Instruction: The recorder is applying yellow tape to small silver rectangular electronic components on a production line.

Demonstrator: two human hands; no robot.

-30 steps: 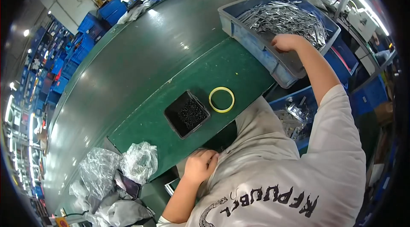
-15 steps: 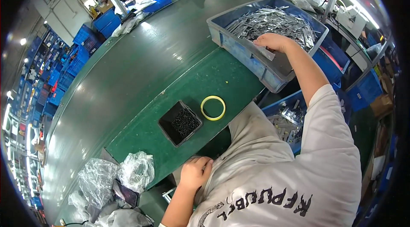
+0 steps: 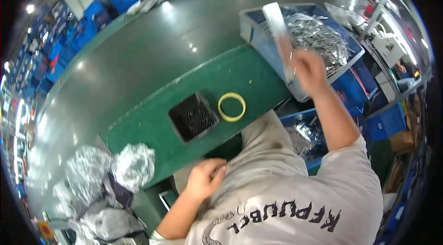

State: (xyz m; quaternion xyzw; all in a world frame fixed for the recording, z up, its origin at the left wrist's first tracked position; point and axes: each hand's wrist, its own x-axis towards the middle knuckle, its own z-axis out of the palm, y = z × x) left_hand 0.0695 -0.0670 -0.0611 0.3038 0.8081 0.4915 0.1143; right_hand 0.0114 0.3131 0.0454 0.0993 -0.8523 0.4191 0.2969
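Observation:
My right hand (image 3: 310, 72) grips a long, flat, shiny metal strip (image 3: 278, 28), which stands tilted up in front of the near left wall of a blue-grey bin (image 3: 265, 51). Inside that bin lies a heap of similar thin metal strips (image 3: 316, 37). Low over my lap, by the bench's front edge, is my left hand (image 3: 205, 179), its fingers curled toward the thumb. What they hold, if anything, is too small to tell. Beyond it, a black open box (image 3: 179, 118) with many small black screw-like pieces (image 3: 196, 120) sits beside a yellow tape ring (image 3: 220, 109).
The green bench (image 3: 152, 116) borders a wide dark conveyor belt (image 3: 138, 60). Crumpled clear plastic bags (image 3: 134, 166) lie at the lower left. Below the bin, a blue crate (image 3: 288, 118) holds metal parts near my leg. A metal post (image 3: 376, 14) stands at the right.
My right hand has drawn back from over the bin, bringing a metal strip up into plain view. My left hand has turned a little and lifted slightly. The whole view has shifted.

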